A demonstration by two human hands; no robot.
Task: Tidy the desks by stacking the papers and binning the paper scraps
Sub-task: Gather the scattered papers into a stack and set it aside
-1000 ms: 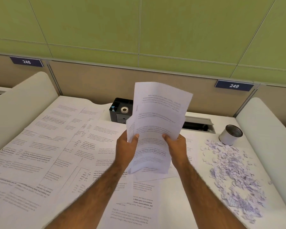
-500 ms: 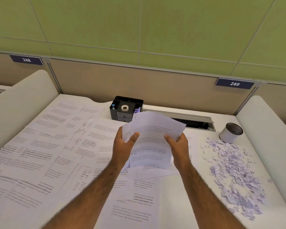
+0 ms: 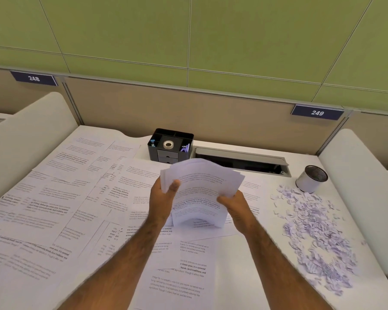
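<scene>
Head view: both hands are raised over the desk (image 3: 233, 276). The left hand (image 3: 164, 199) pinches the left edge of a sheaf of papers (image 3: 202, 189), thumb on the printed face, fingers hidden behind. The right hand (image 3: 235, 205) grips the sheaf's right edge the same way, thumb on top, fingers curled under. The sheaf is bowed, with its top edges fanned and uneven and its lower edge curling toward the wrists. I can't tell if that edge touches the sheet below.

Left of the left hand and beneath both forearms lie loose printed sheets (image 3: 65, 198), flat and overlapping, covering most of that side of the desk. A few more lie under the sheaf and between the forearms.

Right of the right hand, well apart from it, are the paper scraps (image 3: 311, 238) — small torn bits in a long spread alongside the right forearm. Past the far end of the scraps and near them, a white pot (image 3: 309, 182) with dark mesh inside stands upright.

Beyond the hands is a black desk organiser (image 3: 170, 153) with a roll of tape (image 3: 168, 144) in its middle compartment. The side compartments hold small blue and purple items — too small to name. Just right of the organiser is an open cable slot (image 3: 240, 161) in the desk. On the partition behind, plate 248 (image 3: 34, 78) sits far left of the hands and plate 249 (image 3: 317, 113) far right.
</scene>
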